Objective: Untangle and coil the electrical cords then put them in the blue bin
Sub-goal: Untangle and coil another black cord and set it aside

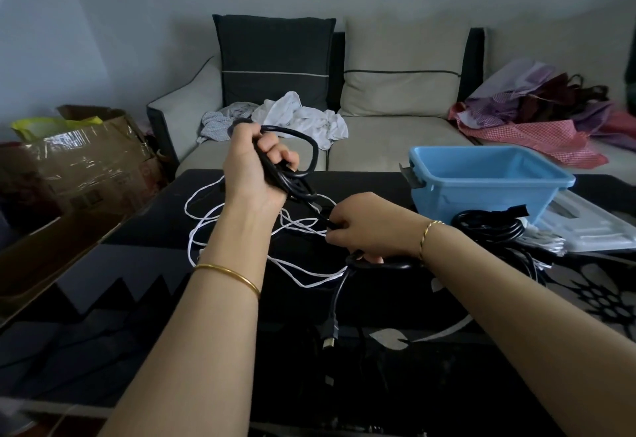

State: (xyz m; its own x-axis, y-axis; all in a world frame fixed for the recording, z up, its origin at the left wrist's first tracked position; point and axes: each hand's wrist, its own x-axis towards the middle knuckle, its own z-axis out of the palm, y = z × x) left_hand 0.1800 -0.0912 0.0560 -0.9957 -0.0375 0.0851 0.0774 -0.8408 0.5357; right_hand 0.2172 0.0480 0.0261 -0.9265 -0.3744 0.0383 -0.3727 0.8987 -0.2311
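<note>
Left hand (256,168) is fisted round a few loops of the black cord (297,189), held up over the counter (120,316). Right hand (364,226) is lower, pinching the same cord's free run. The strand runs diagonally from left hand down to right hand, and the tail and plug (329,337) trail toward the viewer. The blue bin (481,175) sits right of and behind both hands, with the right hand nearer. White cord (220,230) lies tangled left of the bin, under the hands. Another black coil (488,230) lies just in front of the bin. Probably mid-coil: next wrap feeds right to left.
</note>
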